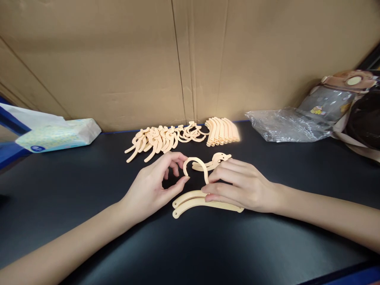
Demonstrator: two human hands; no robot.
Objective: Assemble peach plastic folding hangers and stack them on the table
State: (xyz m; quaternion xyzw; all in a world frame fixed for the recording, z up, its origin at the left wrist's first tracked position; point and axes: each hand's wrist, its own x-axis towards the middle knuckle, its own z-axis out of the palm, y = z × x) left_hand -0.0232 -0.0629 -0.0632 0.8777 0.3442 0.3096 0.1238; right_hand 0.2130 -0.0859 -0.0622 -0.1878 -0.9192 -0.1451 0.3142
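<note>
My left hand (154, 186) pinches the curved hook (194, 162) of a cream plastic hanger between thumb and fingers. My right hand (237, 184) holds the hook's other end with its fingers closed and rests on two curved cream hanger arms (190, 202) lying on the black table. A loose cream piece with a rounded head (215, 160) lies just behind the hook. Further back sit a row of hook pieces (160, 138) and a neat stack of curved arms (222, 130).
The black table (89, 198) ends at a cardboard wall (178, 59). A packet of tissues (56, 134) lies at the far left. A crumpled clear plastic bag (282, 124) and a bottle with a brown lid (335, 97) sit at the far right.
</note>
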